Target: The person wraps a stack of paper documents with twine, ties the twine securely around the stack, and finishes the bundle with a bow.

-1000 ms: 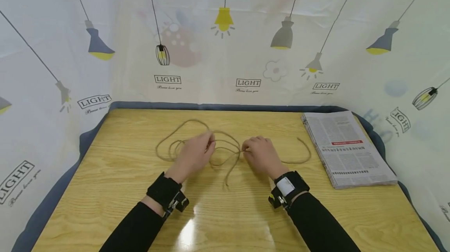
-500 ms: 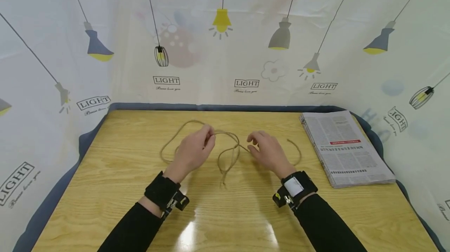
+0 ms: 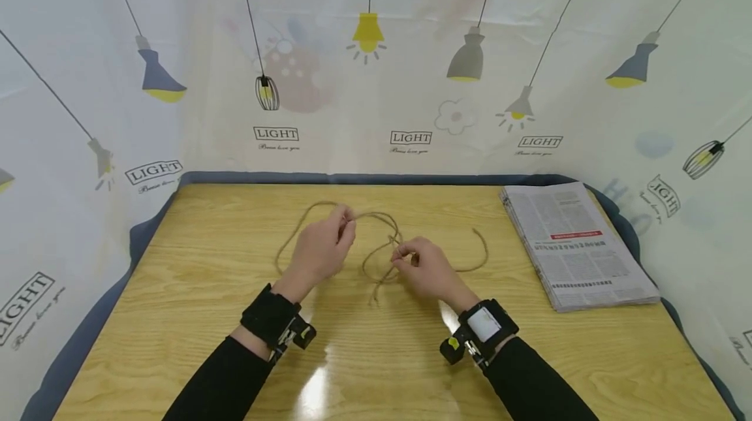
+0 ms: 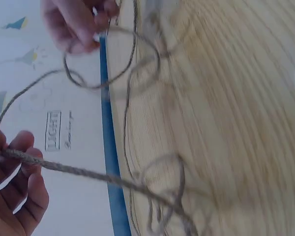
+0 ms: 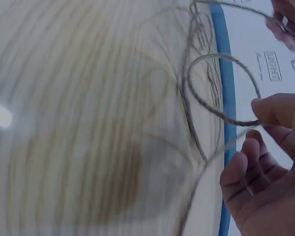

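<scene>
A thin brown twine rope (image 3: 378,215) lies in loose loops across the middle of the wooden table. The left hand (image 3: 322,245) pinches one stretch of it; in the left wrist view that taut rope (image 4: 88,172) runs from thumb and forefinger down toward the table. Right of the loops, the right hand (image 3: 431,269) has thumb and forefinger together on the rope. Its wrist view shows a small round loop (image 5: 221,116) raised off the table and pinched between those fingertips. Part of the coil is hidden behind the left hand. The rope's free tail (image 3: 485,252) curves out beyond the right hand.
A stack of folded newspapers (image 3: 578,251) sits at the table's right side. Behind the wooden table (image 3: 376,375) hangs a pale cloth (image 3: 329,153) printed with lamps. Both wrists carry black straps with small cameras.
The right hand loosened and shifted right, then came back left and lower and pinches the rope. The rope's tail has slid left. The left hand keeps its pinch, nearly in place.
</scene>
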Demonstrator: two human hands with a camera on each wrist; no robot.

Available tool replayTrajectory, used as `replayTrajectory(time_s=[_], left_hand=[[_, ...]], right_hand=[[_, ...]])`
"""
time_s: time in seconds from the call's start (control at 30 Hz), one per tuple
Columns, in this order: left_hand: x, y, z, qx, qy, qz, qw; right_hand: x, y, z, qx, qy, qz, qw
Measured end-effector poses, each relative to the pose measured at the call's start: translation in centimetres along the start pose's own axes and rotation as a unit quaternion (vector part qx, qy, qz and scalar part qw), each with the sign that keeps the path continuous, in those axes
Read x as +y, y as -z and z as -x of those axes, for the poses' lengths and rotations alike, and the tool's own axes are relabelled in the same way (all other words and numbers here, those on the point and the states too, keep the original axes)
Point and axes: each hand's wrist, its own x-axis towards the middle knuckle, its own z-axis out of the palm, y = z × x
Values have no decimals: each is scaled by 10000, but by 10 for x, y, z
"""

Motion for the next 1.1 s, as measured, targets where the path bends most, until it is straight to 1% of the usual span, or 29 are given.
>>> replayTrajectory(time_s=[0.07, 0.13, 0.2, 0.23, 0.27, 0.33, 0.43, 0.5, 0.6, 0.67, 0.73, 0.83, 0.93, 1.0, 1.03, 1.07, 1.1], left_hand=[[-9, 5, 2, 107, 252, -131, 9995], [-19, 10, 6, 258, 421, -277, 9984], [-28, 16, 11, 360, 545, -419, 9970], [-32, 18, 14, 440, 577, -483, 9962], [-35, 20, 16, 515, 619, -519, 9954], [-41, 23, 20, 620, 726, -609, 9936], [-47, 27, 23, 688, 917, -695, 9910], [-50, 29, 24, 665, 1015, -742, 9898], [-51, 30, 26, 592, 1141, -725, 9890], [-52, 30, 26, 548, 1196, -715, 9887], [-53, 30, 26, 524, 1238, -735, 9882], [-53, 30, 27, 551, 1262, -823, 9870], [-54, 30, 29, 648, 1278, -926, 9853], [-55, 30, 31, 721, 1295, -1005, 9838], [-56, 30, 31, 762, 1298, -1032, 9832], [-57, 30, 32, 802, 1309, -1055, 9825], [-57, 30, 32, 845, 1308, -1086, 9818]], right_hand=[[5, 14, 5, -83, 37, -476, 9988], [11, 29, 10, -167, 59, -1048, 9943], [19, 44, 16, -152, -84, -1588, 9872], [28, 49, 17, -95, -129, -1829, 9830], [30, 56, 20, 2, -199, -2076, 9780], [35, 68, 24, 252, -420, -2589, 9647], [40, 84, 27, 741, -612, -3348, 9374], [42, 93, 29, 1100, -754, -3692, 9197], [43, 102, 30, 1467, -926, -3855, 9063], [44, 109, 32, 1637, -1059, -3924, 8989], [45, 115, 34, 1809, -1129, -4045, 8893], [45, 128, 36, 2124, -1021, -4249, 8740], [43, 143, 38, 2387, -816, -4321, 8658], [42, 152, 40, 2575, -805, -4359, 8586], [42, 157, 41, 2695, -880, -4365, 8539], [43, 161, 43, 2821, -1002, -4284, 8526], [44, 164, 44, 2950, -1151, -4240, 8485]])
